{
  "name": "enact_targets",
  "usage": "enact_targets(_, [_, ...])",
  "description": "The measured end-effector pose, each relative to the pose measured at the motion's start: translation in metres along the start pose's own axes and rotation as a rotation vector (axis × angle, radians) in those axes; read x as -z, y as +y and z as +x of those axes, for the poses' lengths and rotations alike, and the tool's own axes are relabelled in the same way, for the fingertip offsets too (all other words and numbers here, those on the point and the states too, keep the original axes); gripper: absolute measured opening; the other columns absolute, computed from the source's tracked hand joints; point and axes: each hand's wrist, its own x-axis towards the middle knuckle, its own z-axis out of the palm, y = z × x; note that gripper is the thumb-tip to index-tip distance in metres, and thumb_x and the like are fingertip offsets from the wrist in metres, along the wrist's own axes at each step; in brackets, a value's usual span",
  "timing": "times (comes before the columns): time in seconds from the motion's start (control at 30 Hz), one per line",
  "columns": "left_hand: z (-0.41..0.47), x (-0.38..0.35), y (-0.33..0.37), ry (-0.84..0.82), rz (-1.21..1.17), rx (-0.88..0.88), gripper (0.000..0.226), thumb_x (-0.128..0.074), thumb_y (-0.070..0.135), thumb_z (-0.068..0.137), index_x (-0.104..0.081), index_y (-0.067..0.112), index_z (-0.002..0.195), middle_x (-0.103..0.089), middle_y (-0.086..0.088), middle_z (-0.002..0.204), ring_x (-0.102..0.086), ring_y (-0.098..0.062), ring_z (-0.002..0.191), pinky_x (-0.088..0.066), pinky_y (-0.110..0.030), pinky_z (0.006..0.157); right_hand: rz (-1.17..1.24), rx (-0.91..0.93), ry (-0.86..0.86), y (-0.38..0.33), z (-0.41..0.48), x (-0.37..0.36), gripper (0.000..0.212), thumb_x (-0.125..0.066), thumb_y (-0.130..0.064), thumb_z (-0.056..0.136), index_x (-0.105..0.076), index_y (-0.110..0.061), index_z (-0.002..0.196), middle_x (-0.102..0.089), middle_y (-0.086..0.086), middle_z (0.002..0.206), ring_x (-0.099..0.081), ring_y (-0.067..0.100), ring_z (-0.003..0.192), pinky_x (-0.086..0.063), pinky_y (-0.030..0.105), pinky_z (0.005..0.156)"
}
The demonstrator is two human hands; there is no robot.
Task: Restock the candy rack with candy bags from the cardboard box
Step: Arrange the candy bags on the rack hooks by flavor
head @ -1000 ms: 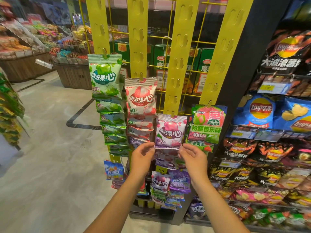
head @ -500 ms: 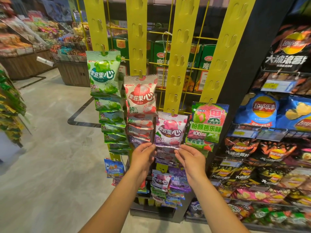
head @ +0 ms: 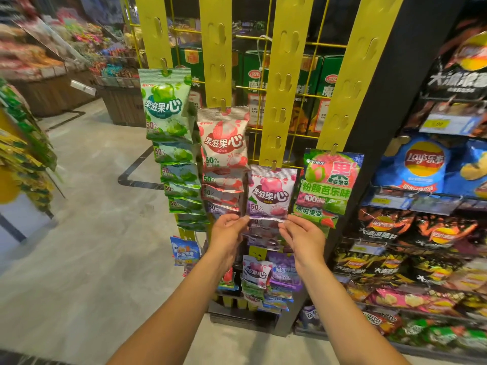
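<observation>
Single view: head-worn wide-angle camera, facing forward and slightly down at the candy rack (head: 283, 75). Close range: left hand (head: 228, 234) and right hand (head: 303, 237) reach a hanging candy bag (head: 271, 191) mid-frame. Floor (head: 79, 246) at left, chip shelves (head: 427, 200) at right.

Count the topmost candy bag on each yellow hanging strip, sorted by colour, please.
green bag: 1
red bag: 1
purple bag: 1
pink-and-green bag: 1
Total: 4
</observation>
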Motion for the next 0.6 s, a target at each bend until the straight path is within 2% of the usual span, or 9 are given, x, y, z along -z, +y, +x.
enact_targets(0.1, [-0.004, 0.001, 0.001, -0.020, 0.029, -0.010, 0.017, -0.075, 0.012, 0.095, -0.064, 0.011, 0.107, -0.075, -0.003, 0.093, -0.071, -0.017, 0.085, -0.052, -0.028, 0.071, -0.021, -0.001, -0.006, -0.001, -0.001, 0.001, 0.017, -0.067, 0.001, 0.095, -0.071, -0.007, 0.109, -0.077, 0.010, 0.094, -0.077, 0.019, 0.089, -0.061, 0.024, 0.076])
enact_targets(0.23, [-0.012, 0.012, 0.003, -0.116, 0.122, -0.048, 0.013, -0.074, 0.014, 0.097, -0.066, 0.014, 0.107, -0.077, -0.003, 0.090, -0.073, -0.015, 0.081, -0.054, -0.030, 0.073, -0.087, 0.009, -0.035, -0.004, -0.010, 0.004, 0.019, -0.066, -0.005, 0.097, -0.071, -0.009, 0.116, -0.075, 0.008, 0.103, -0.075, 0.019, 0.096, -0.061, 0.030, 0.085])
enact_targets(0.33, [-0.020, 0.026, 0.007, -0.170, 0.297, -0.145, 0.010, -0.073, 0.017, 0.098, -0.068, 0.019, 0.107, -0.076, -0.008, 0.105, -0.074, -0.020, 0.093, -0.055, -0.032, 0.075, -0.161, 0.057, -0.065, -0.009, -0.022, 0.006, 0.023, -0.067, -0.007, 0.097, -0.069, -0.013, 0.119, -0.073, 0.006, 0.105, -0.073, 0.018, 0.099, -0.061, 0.031, 0.086])
enact_targets(0.43, [-0.032, 0.041, 0.011, -0.223, 0.557, -0.324, 0.012, -0.071, 0.019, 0.098, -0.066, 0.026, 0.106, -0.071, 0.002, 0.114, -0.070, -0.017, 0.106, -0.059, -0.036, 0.089, -0.336, 0.137, -0.082, -0.009, -0.036, 0.008, 0.032, -0.068, -0.011, 0.097, -0.064, -0.018, 0.127, -0.071, 0.002, 0.108, -0.070, 0.015, 0.097, -0.061, 0.031, 0.081])
enact_targets(0.53, [-0.048, 0.058, 0.011, -0.280, 0.799, -0.478, 0.024, -0.070, 0.027, 0.099, -0.063, 0.031, 0.121, -0.065, 0.009, 0.128, -0.062, -0.011, 0.119, -0.053, -0.037, 0.104, -0.526, 0.219, -0.083, -0.004, -0.057, 0.013, 0.039, -0.070, -0.016, 0.095, -0.061, -0.020, 0.133, -0.066, -0.003, 0.121, -0.067, 0.010, 0.101, -0.054, 0.022, 0.073])
enact_targets(0.6, [-0.061, 0.070, 0.010, -0.297, 0.959, -0.578, 0.039, -0.068, 0.033, 0.100, -0.058, 0.030, 0.136, -0.058, 0.009, 0.138, -0.055, -0.010, 0.127, -0.048, -0.037, 0.110, -0.637, 0.296, -0.106, 0.001, -0.075, 0.018, 0.041, -0.072, -0.017, 0.094, -0.060, -0.021, 0.133, -0.064, -0.004, 0.126, -0.065, 0.012, 0.111, -0.049, 0.016, 0.074])
